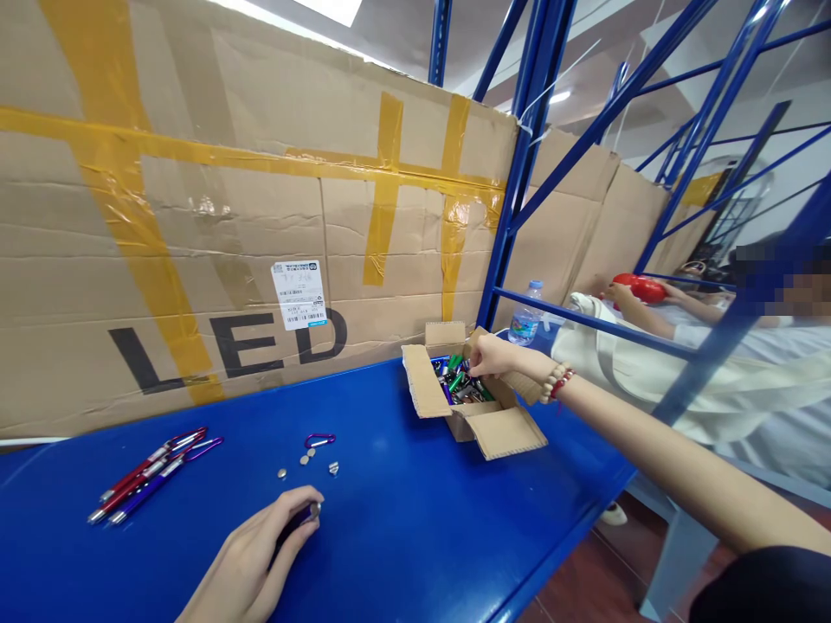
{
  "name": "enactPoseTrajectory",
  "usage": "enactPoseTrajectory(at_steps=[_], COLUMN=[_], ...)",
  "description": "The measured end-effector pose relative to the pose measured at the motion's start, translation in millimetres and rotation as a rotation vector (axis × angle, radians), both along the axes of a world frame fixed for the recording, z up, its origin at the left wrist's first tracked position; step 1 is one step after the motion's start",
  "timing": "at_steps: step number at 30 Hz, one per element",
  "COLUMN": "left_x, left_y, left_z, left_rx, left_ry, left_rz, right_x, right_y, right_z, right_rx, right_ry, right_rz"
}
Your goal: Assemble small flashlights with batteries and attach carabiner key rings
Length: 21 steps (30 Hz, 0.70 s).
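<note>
My left hand [260, 554] lies on the blue table [389, 536] near the front edge, its fingers closed round a small dark pen-like piece [299, 522] with a metal tip. My right hand [488, 355] reaches far out into an open cardboard box [499, 428]. The box holds several coloured pen-like items [460, 381]; my fingers are pinched together among them, and what they hold is hidden. A beaded bracelet [557, 381] is on that wrist.
Three red and purple pens [151, 473] lie at the left. A purple carabiner clip [319, 440] and small metal parts [304, 461] lie mid-table. A taped cardboard wall marked LED [227, 260] backs the table. Blue rack posts [519, 173], a water bottle [525, 318] and another person [714, 346] are at the right.
</note>
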<state>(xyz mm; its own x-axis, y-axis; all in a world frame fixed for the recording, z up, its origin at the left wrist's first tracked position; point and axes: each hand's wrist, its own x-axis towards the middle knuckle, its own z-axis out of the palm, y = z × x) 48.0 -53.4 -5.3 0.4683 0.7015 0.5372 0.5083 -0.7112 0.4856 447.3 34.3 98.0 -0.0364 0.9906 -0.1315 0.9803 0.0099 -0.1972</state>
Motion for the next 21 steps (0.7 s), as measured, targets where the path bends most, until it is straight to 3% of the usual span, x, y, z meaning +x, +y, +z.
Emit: enactPoseTrajectory(at_steps=[12,21], left_x=[-1.8,-0.3], left_y=[-1.3,-2.4], left_z=[4.2,3.8], left_rx=[-0.029,-0.017], left_ry=[0.071,0.037], left_rz=[-0.051,-0.068], right_x=[-12.9,-2.4], right_y=[0.1,5.8], right_z=[-13.1,-23.4], right_rx=[-0.181,-0.218], right_ry=[0.066,0.114], right_rz=[-0.024,0.070])
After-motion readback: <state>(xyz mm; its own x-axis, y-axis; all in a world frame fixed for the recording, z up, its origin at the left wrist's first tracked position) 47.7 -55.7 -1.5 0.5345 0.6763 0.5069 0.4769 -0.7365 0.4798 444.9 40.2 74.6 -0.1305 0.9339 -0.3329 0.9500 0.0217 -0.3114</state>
